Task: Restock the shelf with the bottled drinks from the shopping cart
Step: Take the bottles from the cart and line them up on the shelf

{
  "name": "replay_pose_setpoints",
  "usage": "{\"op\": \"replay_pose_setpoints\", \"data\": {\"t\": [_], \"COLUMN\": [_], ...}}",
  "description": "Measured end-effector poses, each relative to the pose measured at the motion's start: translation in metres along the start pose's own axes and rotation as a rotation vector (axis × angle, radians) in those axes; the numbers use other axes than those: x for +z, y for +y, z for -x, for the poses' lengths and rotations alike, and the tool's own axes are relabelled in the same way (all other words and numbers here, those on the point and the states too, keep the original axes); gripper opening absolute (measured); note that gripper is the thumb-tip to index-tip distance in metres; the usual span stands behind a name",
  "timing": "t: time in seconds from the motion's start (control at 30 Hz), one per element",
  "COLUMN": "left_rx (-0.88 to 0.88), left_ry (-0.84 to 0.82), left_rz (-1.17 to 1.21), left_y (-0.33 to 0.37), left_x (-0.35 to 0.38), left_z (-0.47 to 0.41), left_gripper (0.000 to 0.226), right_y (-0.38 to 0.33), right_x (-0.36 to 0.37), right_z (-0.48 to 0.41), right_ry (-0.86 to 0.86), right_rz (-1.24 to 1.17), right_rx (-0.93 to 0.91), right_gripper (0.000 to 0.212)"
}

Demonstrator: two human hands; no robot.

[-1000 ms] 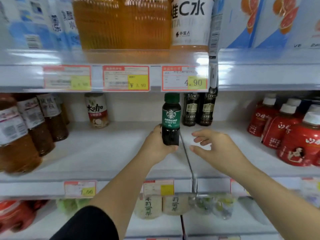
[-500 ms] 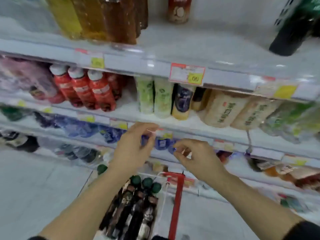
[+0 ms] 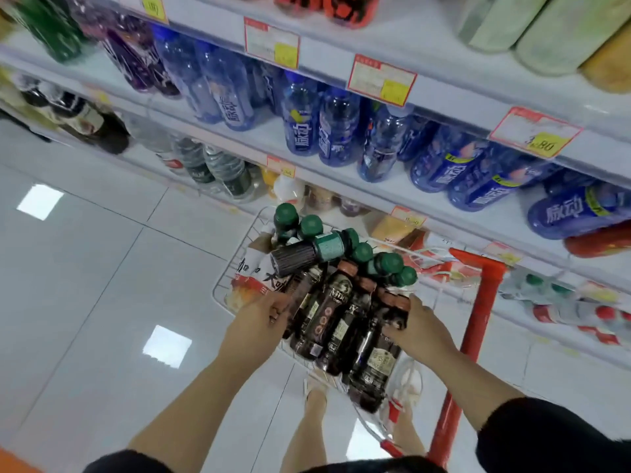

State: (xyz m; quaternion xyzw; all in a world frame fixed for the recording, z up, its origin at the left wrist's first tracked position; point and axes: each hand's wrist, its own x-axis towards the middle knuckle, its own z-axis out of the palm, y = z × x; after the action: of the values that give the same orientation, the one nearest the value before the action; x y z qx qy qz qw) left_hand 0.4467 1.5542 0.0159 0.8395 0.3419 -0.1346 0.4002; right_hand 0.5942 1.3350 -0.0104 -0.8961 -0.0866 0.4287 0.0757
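Observation:
A wire shopping cart (image 3: pixel 229 270) with a red handle (image 3: pixel 478 319) stands below me, full of bottled drinks. Dark coffee bottles with brown caps (image 3: pixel 327 312) lie side by side in its near part. Behind them are several green-capped bottles (image 3: pixel 362 252), one lying across the pile (image 3: pixel 307 255). My left hand (image 3: pixel 256 324) curls its fingers on the leftmost dark bottle (image 3: pixel 300 291). My right hand (image 3: pixel 418 327) grips the rightmost dark bottle (image 3: pixel 375 356) near its neck.
Shelves run along the right and top, with blue bottles (image 3: pixel 338 129), purple bottles (image 3: pixel 131 59) and water bottles (image 3: pixel 225 172) behind price tags (image 3: pixel 380 80). White tiled floor (image 3: pixel 102 274) lies to the left. My feet (image 3: pixel 317 401) show under the cart.
My view has swung down from the shelf to the cart. The left hand let go of the green-labelled bottle on the shelf, and both hands came down onto the dark bottles.

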Motion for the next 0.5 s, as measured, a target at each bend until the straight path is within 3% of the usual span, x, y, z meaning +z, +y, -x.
{"op": "replay_pose_setpoints", "data": {"t": [0.13, 0.23, 0.4, 0.5], "left_rx": [0.044, 0.089, 0.224, 0.196], "left_ry": [-0.023, 0.017, 0.226, 0.138], "left_rz": [-0.013, 0.003, -0.207, -0.382], "left_y": [-0.008, -0.006, 0.006, 0.013], "left_x": [0.009, 0.009, -0.002, -0.004], "left_z": [-0.007, -0.018, -0.053, -0.080], "left_gripper": [0.021, 0.028, 0.050, 0.061], "right_y": [-0.010, -0.013, -0.007, -0.002], "right_x": [0.020, 0.030, 0.031, 0.034], "right_z": [-0.008, -0.006, -0.003, 0.000], "right_ry": [0.053, 0.120, 0.178, 0.195], "right_rz": [0.068, 0.079, -0.238, -0.401], "right_rx": [0.072, 0.056, -0.090, -0.091], "right_gripper": [0.109, 0.110, 0.115, 0.118]}}
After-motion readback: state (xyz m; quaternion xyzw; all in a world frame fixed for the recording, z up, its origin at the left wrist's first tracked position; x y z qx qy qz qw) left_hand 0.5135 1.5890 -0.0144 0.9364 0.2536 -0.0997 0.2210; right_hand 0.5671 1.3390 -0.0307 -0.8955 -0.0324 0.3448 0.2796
